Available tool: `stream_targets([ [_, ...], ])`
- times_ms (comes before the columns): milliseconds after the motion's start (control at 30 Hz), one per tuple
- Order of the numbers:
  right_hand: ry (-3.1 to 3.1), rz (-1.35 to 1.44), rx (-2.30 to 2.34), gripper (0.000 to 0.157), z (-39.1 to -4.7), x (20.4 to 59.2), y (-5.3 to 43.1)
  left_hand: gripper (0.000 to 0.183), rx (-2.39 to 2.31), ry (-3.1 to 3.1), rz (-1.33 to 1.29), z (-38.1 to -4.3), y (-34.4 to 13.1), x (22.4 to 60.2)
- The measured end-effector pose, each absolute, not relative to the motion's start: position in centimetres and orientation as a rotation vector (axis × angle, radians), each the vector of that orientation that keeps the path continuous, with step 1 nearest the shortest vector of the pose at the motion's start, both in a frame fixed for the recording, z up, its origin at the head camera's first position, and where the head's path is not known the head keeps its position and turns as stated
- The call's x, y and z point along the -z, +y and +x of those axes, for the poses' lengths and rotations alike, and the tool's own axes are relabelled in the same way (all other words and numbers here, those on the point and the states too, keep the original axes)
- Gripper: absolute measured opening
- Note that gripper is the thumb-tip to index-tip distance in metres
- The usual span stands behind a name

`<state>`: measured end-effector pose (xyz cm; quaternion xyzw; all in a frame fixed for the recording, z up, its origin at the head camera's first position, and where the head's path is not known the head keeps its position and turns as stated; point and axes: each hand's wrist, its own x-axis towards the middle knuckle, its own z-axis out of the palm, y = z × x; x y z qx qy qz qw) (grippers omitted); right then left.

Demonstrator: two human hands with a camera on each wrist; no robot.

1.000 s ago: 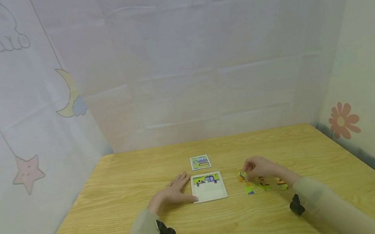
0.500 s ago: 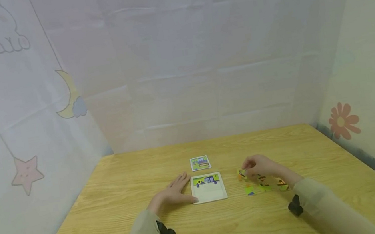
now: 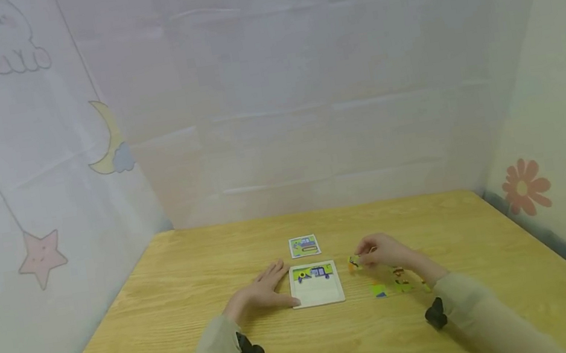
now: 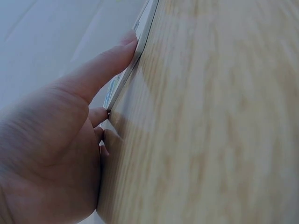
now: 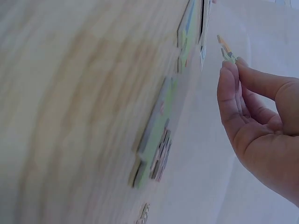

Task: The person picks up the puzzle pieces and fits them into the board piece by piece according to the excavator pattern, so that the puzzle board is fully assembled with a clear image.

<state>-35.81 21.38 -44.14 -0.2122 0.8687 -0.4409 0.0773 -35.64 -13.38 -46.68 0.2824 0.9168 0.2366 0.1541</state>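
Pinching piece point(image 3: 353, 263) in right hand point(image 3: 384, 251), raised just right of tray point(image 3: 317, 293). Touching tray along left side with spread left hand point(image 3: 263, 292). Best to pinch lightly, leave most of outline uncovered, hold tray still.

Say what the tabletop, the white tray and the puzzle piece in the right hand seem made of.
Tabletop: apparently wood or laminate, satin; streaky yellow grain. White tray: perhaps coated board or plastic, matte; plain surface, no visible grain. Puzzle piece: probably printed card or wood, finish unclear; thin, brightly coloured.
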Motion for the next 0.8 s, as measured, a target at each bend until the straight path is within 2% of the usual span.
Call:
stream_targets([
  [333,2.595,-0.652,1.333,0.015,-36.3,43.9,20.1,0.093,-0.670,2.628,0.782,-35.5,-13.2,46.4],
  [800,2.520,-0.562,1.421,0.021,-37.0,43.7,18.0,0.091,-0.677,2.621,0.818,-35.8,-13.3,46.6],
])
